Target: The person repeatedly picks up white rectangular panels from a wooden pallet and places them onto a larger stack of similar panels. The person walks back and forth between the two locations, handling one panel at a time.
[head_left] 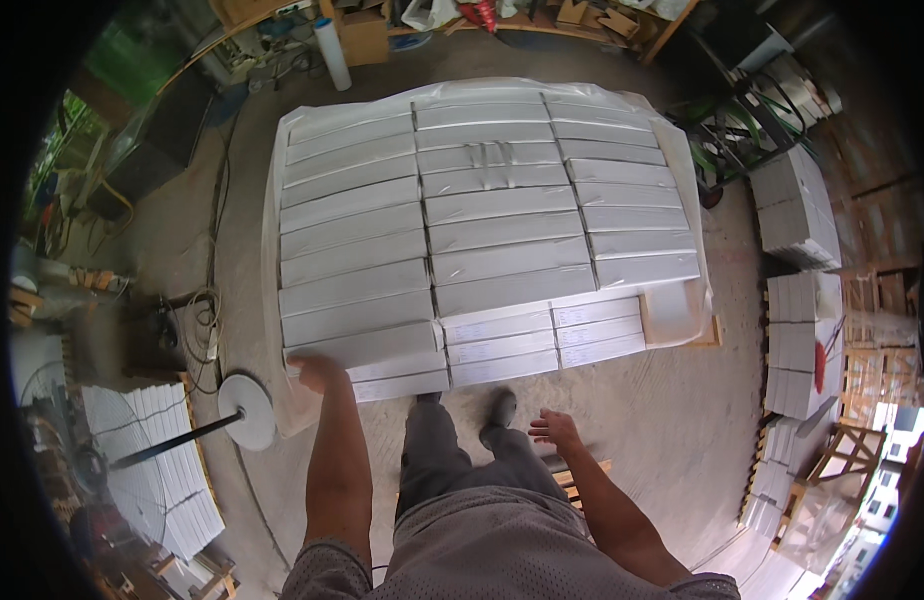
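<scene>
A large stack of long white boxes (502, 237) lies in front of me in three columns, with plastic sheeting (271, 240) around its sides. My left hand (322, 373) touches the near left corner of the front white box (367, 347) in the left column. Its fingers stretch out toward the box's left end; the thumb is hidden. My right hand (556, 428) hangs in the air on the near side of the stack, empty, fingers apart. Near the middle and right columns, lower boxes (502, 350) show labelled faces.
To the left stands a fan with a round white base (247, 408) and a dark pole, beside stacked white sheets (152, 460). Cables (204, 320) lie on the floor. More white stacks (797, 340) line the right side. A wooden pallet piece (594, 480) sits behind my right forearm.
</scene>
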The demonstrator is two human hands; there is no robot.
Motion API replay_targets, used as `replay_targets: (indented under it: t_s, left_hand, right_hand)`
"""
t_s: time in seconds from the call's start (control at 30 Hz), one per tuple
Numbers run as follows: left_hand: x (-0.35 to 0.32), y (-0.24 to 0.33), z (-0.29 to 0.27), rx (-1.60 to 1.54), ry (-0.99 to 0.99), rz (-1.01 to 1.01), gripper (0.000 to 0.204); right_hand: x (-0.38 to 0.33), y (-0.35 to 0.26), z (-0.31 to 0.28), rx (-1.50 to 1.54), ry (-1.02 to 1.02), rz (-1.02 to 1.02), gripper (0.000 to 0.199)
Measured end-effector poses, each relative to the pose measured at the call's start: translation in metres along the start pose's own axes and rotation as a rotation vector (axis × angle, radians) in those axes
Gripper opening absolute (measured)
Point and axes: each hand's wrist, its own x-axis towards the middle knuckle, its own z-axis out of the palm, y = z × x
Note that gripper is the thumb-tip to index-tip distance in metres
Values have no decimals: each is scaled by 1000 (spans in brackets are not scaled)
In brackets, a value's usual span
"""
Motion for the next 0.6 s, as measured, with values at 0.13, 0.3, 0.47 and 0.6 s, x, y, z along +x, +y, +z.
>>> replay_targets:
  t_s: [0.13, 0.3, 0.47, 0.6]
  left_hand:
    - [-12, 11, -7, -14, 0, -87, 74]
    - [14, -8, -20, -221, -380, -121, 71]
    - [25, -38, -63, -146, -777, 10, 80]
    - [62, -83, -85, 212, -948, 152, 72]
  right_hand:
    - [-12, 10, 0, 110, 39, -21, 45]
    - [-37, 65, -17, 186, 138, 10, 46]
    - [-60, 164, -38, 358, 294, 50, 42]
    - [-120, 172, 1, 514, 237, 32, 16]
